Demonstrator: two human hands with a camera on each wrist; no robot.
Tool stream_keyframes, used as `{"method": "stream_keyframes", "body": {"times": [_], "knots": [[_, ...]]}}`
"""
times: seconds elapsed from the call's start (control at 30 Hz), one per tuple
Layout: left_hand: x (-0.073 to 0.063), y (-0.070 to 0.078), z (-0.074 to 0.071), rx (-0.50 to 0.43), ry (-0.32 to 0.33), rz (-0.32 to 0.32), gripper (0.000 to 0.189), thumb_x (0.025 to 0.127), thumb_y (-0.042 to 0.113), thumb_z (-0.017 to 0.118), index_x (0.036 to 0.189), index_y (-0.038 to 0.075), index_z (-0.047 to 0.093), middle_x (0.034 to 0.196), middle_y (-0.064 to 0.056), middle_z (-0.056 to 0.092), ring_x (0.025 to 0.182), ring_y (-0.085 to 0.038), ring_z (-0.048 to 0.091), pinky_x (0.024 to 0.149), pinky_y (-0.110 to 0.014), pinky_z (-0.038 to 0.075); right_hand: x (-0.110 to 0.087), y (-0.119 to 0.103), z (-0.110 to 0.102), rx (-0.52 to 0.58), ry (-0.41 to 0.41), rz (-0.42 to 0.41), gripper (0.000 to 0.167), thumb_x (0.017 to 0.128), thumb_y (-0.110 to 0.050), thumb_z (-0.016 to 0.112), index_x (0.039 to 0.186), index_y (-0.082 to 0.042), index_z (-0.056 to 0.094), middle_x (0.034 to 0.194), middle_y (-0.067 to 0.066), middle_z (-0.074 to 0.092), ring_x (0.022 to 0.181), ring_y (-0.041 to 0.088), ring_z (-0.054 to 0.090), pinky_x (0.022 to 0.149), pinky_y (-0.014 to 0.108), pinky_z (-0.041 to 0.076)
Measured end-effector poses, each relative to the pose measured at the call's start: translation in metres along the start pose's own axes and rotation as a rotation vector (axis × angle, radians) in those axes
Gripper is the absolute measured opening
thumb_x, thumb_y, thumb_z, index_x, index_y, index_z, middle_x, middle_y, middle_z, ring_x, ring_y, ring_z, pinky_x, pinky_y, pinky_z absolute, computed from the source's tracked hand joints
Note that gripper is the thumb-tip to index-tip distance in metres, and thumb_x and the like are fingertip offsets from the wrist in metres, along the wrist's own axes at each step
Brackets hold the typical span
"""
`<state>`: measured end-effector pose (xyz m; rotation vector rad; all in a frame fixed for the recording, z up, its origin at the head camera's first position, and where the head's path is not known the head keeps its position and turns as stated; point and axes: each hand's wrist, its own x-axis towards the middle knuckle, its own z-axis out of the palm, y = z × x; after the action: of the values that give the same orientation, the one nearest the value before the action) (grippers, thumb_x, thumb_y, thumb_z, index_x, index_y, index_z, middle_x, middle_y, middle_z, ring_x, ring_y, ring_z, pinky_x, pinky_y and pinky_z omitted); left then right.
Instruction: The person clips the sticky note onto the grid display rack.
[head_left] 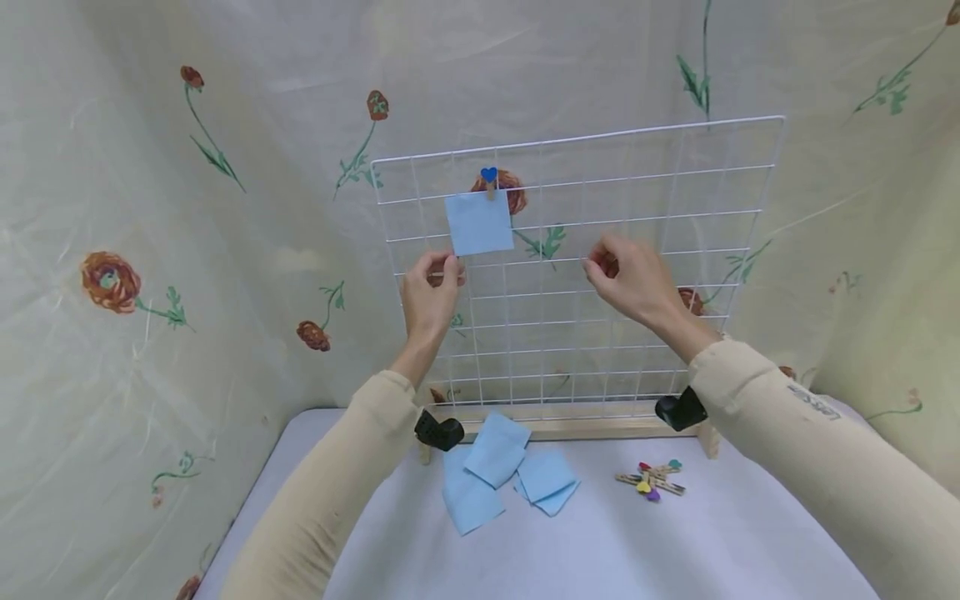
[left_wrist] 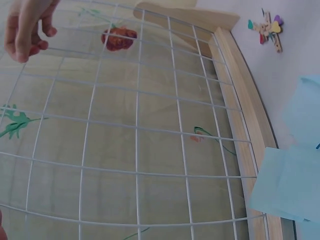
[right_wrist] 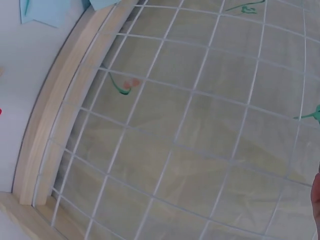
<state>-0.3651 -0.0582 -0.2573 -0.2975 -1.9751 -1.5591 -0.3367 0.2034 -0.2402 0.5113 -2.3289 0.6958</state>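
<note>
A light blue paper square (head_left: 478,223) hangs on the white wire grid (head_left: 543,321), held at its top edge by a small wooden clothespin with a blue heart (head_left: 489,174). Just below the paper's lower left corner is my left hand (head_left: 431,293), its fingers loosely bent and nothing visible in them. My right hand (head_left: 632,279) hovers before the grid to the right of the paper, fingers loosely curled and holding nothing I can see. In the left wrist view the right hand (left_wrist: 27,27) shows at the upper left.
Several blue paper squares (head_left: 497,450) lie loosely piled on the white table (head_left: 600,550). To their right is a small heap of clothespins (head_left: 654,481) with coloured hearts. The grid stands in a wooden base (head_left: 570,429). A flowered cloth (head_left: 247,350) hangs behind.
</note>
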Motion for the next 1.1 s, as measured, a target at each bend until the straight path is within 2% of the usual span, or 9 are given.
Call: {"method": "stream_keyframes", "body": {"times": [0.43,0.63,0.8,0.93,1.1], "knots": [[-0.014,-0.014,0.000,0.065,-0.032,0.012,0.019,0.095,0.020,0.055,0.100,0.008,0.068,0.089,-0.007,0.070,0.077,-0.018,0.068,0.071,-0.028,0.055,-0.035,0.024,0.004,-0.005,-0.055,0.079,0.011,0.091,-0.015,0.056,0.089,-0.005,0.062,0.074,0.008,0.062,0.066,0.019,0.052,0.058,0.025,0.042],[-0.028,-0.025,0.003,0.067,-0.058,-0.001,0.021,0.094,0.020,0.057,0.102,0.004,0.068,0.088,-0.007,0.070,0.078,-0.020,0.067,0.070,-0.028,0.054,-0.061,0.037,0.008,0.011,-0.112,0.137,0.012,0.092,-0.017,0.056,0.093,-0.006,0.062,0.079,0.008,0.063,0.070,0.018,0.055,0.060,0.024,0.043],[-0.039,-0.036,0.004,0.085,-0.065,-0.006,0.021,0.094,0.021,0.057,0.103,0.006,0.069,0.089,-0.007,0.071,0.081,-0.021,0.067,0.072,-0.030,0.054,-0.081,0.048,0.017,0.017,-0.135,0.127,0.011,0.091,-0.015,0.057,0.091,-0.005,0.063,0.078,0.007,0.064,0.070,0.017,0.056,0.060,0.024,0.045],[-0.051,-0.046,0.006,0.108,-0.106,0.007,0.019,0.094,0.021,0.058,0.104,0.009,0.068,0.095,-0.007,0.070,0.085,-0.021,0.066,0.074,-0.031,0.053,-0.098,0.056,0.023,0.023,-0.135,0.119,0.009,0.090,-0.013,0.059,0.089,-0.006,0.064,0.076,0.006,0.065,0.069,0.016,0.056,0.061,0.023,0.046],[-0.068,-0.059,0.011,0.116,-0.151,0.004,0.018,0.094,0.021,0.058,0.104,0.009,0.067,0.099,-0.007,0.070,0.086,-0.021,0.066,0.072,-0.029,0.051,-0.121,0.060,0.032,0.034,-0.164,0.153,0.007,0.090,-0.012,0.059,0.090,-0.006,0.063,0.077,0.004,0.064,0.070,0.014,0.056,0.062,0.022,0.046]]}}
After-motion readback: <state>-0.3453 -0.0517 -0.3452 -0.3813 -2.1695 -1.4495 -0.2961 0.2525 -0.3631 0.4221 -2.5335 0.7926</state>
